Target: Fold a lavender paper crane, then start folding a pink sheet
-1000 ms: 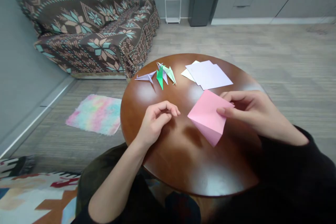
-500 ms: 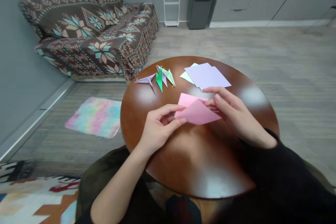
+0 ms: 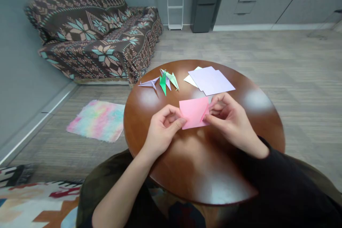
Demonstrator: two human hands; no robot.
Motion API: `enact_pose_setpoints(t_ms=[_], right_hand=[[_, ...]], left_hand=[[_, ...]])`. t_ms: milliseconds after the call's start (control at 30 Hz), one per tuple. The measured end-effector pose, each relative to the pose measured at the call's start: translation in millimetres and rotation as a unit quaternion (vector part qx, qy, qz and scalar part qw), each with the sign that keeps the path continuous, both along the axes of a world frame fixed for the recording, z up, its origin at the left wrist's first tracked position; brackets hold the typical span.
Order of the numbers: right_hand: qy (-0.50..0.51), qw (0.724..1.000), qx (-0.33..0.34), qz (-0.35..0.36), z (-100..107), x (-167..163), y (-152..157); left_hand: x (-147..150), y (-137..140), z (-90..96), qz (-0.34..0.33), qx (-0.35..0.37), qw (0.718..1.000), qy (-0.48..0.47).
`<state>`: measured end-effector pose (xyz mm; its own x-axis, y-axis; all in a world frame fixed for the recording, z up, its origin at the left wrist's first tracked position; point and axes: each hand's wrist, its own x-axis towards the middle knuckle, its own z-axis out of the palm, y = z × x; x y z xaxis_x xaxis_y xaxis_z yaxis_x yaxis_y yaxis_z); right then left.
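Between my hands, just above the brown round table, is a folded sheet of pink paper. My left hand pinches its left edge between thumb and fingers. On the other side, my right hand grips the right edge, the thumb in front and the fingers partly hidden behind the paper. A crease or flap slants across the paper near the right thumb. Farther back lie a green origami crane, a light green crane and a purple crane, close together and partly overlapping another purple folded piece.
Lavender paper sheets overlap a pale green sheet at the table's back. A patterned sofa stands behind on the left, with a fluffy pastel rug on the floor. Grey cabinets line the far wall.
The pink paper's raised front flap has come down, so the paper now looks like a flat rectangle. My right hand has moved down and closed on its right edge; my left keeps its hold.
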<state>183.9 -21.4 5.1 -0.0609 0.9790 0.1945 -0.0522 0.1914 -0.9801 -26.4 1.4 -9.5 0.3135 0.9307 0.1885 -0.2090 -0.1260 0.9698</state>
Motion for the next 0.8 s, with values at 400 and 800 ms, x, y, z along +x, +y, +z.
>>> enact_pose_setpoints(t_ms=[400, 800], right_hand=[[-0.214, 0.970, 0.097, 0.066, 14.2, 2.3, -10.4], [-0.255, 0.958, 0.124, 0.046, 14.2, 0.6, -12.1]], left_hand=[[3.1, -7.3, 7.7, -0.053, -0.008, 0.990, 0.134], [1.2, -7.6, 10.7, -0.051, 0.042, 0.987, 0.148]])
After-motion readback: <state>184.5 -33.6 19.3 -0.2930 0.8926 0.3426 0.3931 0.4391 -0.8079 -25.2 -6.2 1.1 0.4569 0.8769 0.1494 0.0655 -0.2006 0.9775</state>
